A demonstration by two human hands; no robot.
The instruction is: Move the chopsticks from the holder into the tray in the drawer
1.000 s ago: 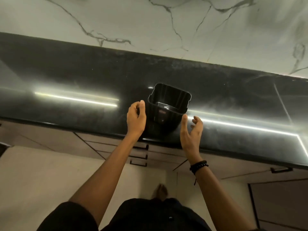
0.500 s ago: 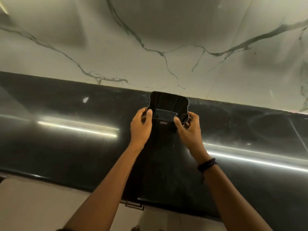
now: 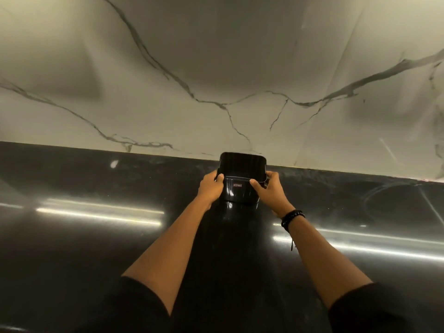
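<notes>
Fingers (image 3: 219,177) of the left hand (image 3: 211,187) curl round the left edge of the black holder (image 3: 240,194), and the right hand (image 3: 270,191) grips its right side, thumb on the front wall. The holder stands upright at the back of the glossy black countertop (image 3: 96,248), close to the veined marble wall (image 3: 216,68). A black beaded bracelet (image 3: 292,215) circles the right wrist.

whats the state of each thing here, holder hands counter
holder: upright at the counter's back edge, top open, nothing sticking out
left hand: grips the holder's left side
right hand: grips the holder's right side
counter: glossy black, reflecting light strips
bracelet: on the right wrist
</notes>
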